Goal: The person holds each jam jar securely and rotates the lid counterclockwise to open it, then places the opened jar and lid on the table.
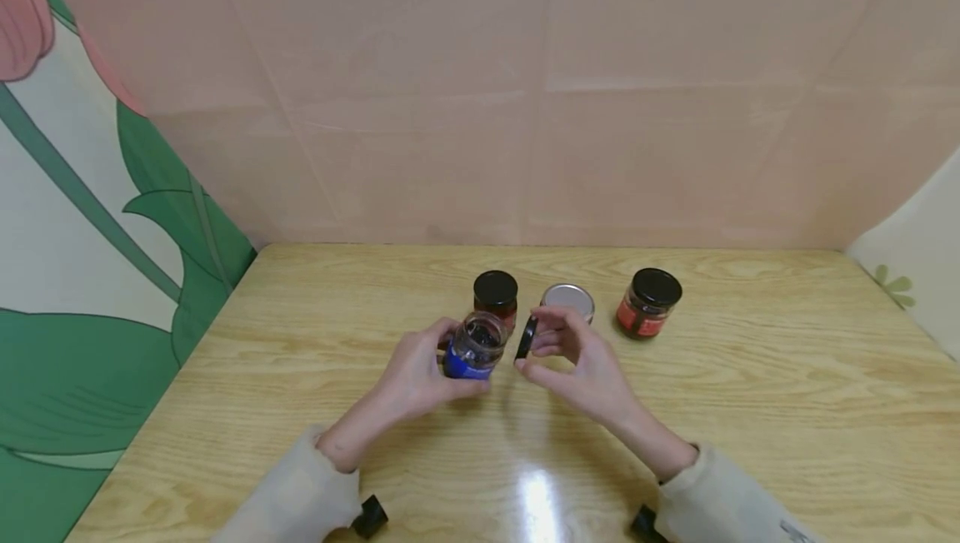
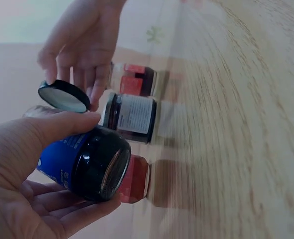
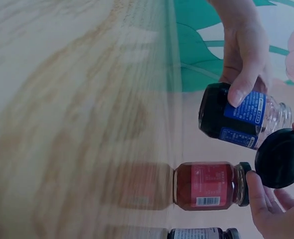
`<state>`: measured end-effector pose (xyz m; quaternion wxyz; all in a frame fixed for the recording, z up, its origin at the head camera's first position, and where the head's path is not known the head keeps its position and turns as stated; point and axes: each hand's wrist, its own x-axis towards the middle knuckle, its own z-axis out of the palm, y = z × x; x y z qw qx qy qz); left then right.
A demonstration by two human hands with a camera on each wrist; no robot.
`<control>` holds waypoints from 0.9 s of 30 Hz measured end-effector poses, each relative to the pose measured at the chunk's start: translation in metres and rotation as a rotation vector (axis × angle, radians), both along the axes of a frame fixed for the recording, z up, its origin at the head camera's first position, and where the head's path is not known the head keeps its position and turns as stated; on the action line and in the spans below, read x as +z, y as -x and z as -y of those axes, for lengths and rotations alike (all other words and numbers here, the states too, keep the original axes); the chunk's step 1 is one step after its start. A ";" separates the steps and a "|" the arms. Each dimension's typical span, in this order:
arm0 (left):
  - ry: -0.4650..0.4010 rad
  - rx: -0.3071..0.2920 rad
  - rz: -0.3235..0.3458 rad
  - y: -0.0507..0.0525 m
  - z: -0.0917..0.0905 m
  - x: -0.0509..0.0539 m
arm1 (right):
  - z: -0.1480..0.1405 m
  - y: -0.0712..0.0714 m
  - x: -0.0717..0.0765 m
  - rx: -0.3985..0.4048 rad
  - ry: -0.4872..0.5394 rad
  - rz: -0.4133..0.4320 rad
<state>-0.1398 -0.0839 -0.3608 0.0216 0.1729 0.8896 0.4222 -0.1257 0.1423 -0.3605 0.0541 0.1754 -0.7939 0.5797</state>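
My left hand [image 1: 420,372] grips a glass jar with a blue label [image 1: 472,351], tilted and held above the table, its mouth uncovered. Dark contents show low in this jar in the right wrist view. Just to the right, my right hand [image 1: 581,364] pinches a black lid [image 1: 527,338] by its edge between thumb and fingers, apart from the jar's mouth. The lid's pale underside faces the left wrist camera, and its black top [image 3: 280,158] shows in the right wrist view.
Behind the hands stand a black-lidded jar with a red label [image 3: 209,185], a jar with a silvery lid [image 1: 567,300] and a white label, and, farther right, another black-lidded red-label jar [image 1: 648,303]. The wooden table [image 1: 337,301] meets a pink wall covering [image 1: 420,168] at the back.
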 end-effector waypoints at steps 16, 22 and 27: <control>-0.099 0.159 0.030 0.007 0.010 -0.001 | 0.016 0.001 -0.007 0.109 -0.070 0.040; -0.090 0.196 0.027 0.010 0.010 -0.001 | 0.023 0.001 -0.010 0.137 -0.078 0.077; -0.099 0.210 0.008 0.013 0.012 -0.003 | 0.028 -0.001 -0.012 0.112 -0.158 0.085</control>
